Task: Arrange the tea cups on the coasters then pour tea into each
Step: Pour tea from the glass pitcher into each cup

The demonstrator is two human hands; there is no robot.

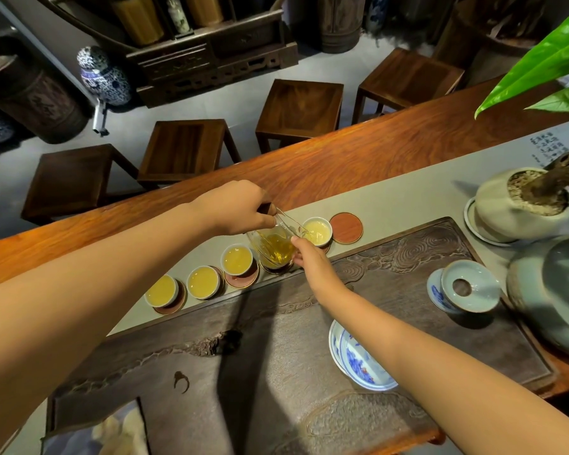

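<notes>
A row of round red coasters runs along the grey table runner point(408, 188). Three white cups at the left point(162, 290) point(203, 281) point(237, 259) hold yellow tea on their coasters. My left hand point(240, 208) grips the handle of a glass pitcher point(273, 246) of amber tea, tilted with its spout over a further white cup point(316, 230) that holds pale tea. My right hand point(309, 257) touches the pitcher's lower side with its fingertips. A cup under the pitcher is mostly hidden. The rightmost coaster point(346, 228) is bare.
A carved dark tea tray point(408, 274) lies in front of the cups, with a blue-and-white bowl point(358, 362), a lidded gaiwan point(463, 287) and a large celadon vessel point(552, 290). A potted plant point(523, 205) stands right. Wooden stools point(184, 149) line the far side.
</notes>
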